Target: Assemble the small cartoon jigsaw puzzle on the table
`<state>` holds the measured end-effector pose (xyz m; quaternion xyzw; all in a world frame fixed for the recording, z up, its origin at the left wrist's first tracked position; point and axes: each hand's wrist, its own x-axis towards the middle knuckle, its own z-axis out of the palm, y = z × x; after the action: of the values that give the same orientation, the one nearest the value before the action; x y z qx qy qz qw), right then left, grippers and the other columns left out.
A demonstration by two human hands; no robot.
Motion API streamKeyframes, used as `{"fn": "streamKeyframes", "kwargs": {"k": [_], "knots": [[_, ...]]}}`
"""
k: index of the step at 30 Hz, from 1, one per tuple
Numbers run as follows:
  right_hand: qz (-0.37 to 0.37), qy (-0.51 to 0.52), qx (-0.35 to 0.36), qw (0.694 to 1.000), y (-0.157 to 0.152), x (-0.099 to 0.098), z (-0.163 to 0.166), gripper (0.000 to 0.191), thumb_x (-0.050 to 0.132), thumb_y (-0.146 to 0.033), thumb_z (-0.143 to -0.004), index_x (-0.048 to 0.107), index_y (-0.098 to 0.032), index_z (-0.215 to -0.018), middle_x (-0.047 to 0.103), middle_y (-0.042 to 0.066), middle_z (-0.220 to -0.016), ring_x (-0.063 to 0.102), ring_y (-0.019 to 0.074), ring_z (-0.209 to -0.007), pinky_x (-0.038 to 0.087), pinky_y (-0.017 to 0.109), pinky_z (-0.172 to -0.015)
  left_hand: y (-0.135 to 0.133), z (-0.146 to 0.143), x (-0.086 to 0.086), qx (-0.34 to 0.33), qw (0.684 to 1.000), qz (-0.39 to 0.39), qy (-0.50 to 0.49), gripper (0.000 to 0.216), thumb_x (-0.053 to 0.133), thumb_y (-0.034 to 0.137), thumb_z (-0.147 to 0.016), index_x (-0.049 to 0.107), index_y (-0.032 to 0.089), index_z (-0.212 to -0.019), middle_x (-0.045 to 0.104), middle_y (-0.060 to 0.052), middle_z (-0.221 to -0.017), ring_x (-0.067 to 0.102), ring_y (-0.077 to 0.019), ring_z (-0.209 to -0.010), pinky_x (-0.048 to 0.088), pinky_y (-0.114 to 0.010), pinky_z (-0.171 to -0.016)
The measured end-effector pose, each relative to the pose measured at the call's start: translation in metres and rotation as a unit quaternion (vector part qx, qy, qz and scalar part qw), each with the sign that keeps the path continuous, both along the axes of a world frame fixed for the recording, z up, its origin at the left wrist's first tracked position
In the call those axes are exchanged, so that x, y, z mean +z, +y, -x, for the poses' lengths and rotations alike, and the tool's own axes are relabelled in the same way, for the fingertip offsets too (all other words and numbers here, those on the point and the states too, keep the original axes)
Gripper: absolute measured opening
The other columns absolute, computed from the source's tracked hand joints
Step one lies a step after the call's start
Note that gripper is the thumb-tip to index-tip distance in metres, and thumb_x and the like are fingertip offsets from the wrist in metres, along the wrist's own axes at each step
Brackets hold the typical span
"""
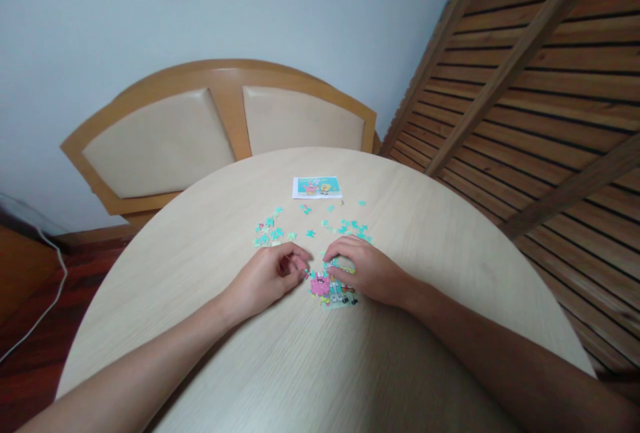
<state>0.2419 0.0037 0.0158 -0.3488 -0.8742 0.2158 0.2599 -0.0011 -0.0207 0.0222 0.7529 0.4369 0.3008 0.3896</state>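
A partly joined jigsaw puzzle (321, 287) with a pink cartoon figure and other characters lies on the table between my hands. My left hand (275, 271) is at its left edge, thumb and fingers closed around a small puzzle piece (307, 274). Over the puzzle's upper right part curves my right hand (370, 269), its thumb and fingertips gripping at the top edge and hiding some of the picture. Loose turquoise pieces lie just beyond both hands, in a left group (270, 227) and a right group (353, 227).
A printed reference picture (320, 187) of the cartoon scene lies farther back on the round wooden table (430, 233). Several single pieces are scattered before it. Behind the table stands a padded wooden chair back (235, 113); a slatted wooden panel (525, 86) leans at right.
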Motion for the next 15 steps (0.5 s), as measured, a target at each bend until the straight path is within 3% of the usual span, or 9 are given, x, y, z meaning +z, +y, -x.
{"fn": "streamKeyframes", "kwargs": {"k": [8,15], "knots": [[-0.006,-0.004,0.002,1.000,0.000,0.000,0.000,0.013,0.072,-0.015,-0.086,0.070,-0.019,-0.098,0.073,0.006,-0.101,0.066,0.0227,-0.100,0.048,0.040,-0.095,-0.003,-0.002,-0.011,0.016,0.999,-0.005,0.032,0.021,0.063,0.025,-0.086,0.068,0.019,-0.105,0.073,0.000,-0.080,0.065,-0.0148,-0.069,0.051,-0.026,-0.065],[-0.006,-0.001,0.004,1.000,0.000,0.000,0.000,0.012,0.073,-0.016,-0.086,0.070,-0.018,-0.098,0.072,0.006,-0.101,0.065,0.0228,-0.099,0.048,0.040,-0.094,-0.004,-0.003,-0.009,0.043,0.995,-0.023,0.084,0.021,0.061,0.024,-0.084,0.071,0.022,-0.103,0.074,0.000,-0.085,0.065,-0.0148,-0.071,0.049,-0.025,-0.068]]}}
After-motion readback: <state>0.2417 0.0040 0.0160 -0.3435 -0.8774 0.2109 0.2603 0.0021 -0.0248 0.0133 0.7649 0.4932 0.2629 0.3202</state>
